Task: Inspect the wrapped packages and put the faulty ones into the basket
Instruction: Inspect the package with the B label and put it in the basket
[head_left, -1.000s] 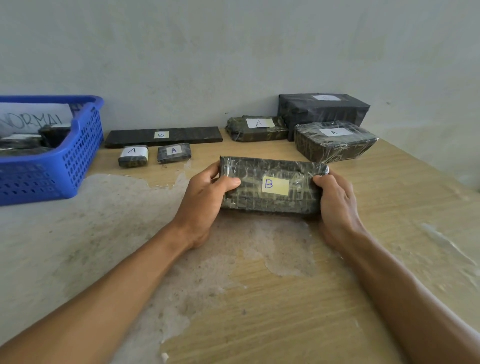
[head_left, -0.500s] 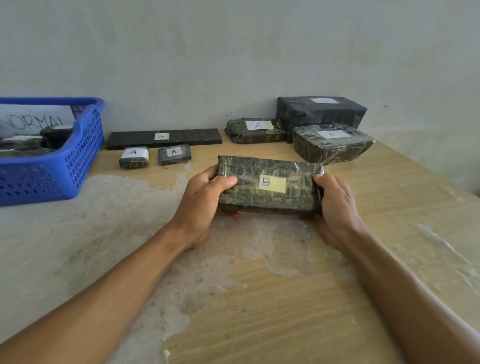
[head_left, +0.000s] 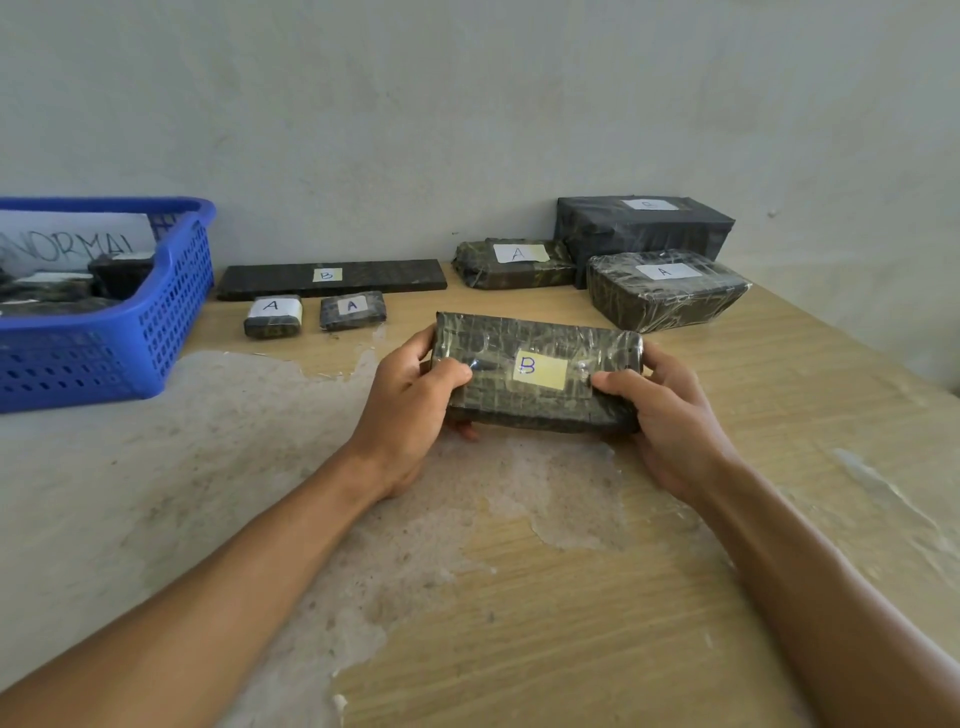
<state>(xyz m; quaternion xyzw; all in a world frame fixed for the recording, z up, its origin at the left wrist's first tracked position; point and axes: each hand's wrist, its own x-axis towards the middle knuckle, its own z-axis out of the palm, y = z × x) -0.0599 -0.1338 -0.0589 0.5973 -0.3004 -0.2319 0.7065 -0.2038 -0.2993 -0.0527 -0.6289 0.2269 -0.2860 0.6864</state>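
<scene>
Fingers of my left hand (head_left: 410, 400) and right hand (head_left: 670, 415) are clamping the 2 ends of the wrapped package (head_left: 537, 371), holding it just above the near-middle of the table (head_left: 571, 597). Glossy film could be letting it slip if I loosen 1 side. Its yellow label (head_left: 540, 368) is reading "B"; the far-left blue basket (head_left: 156, 332) is holding a sign showing "NORMAL".
</scene>
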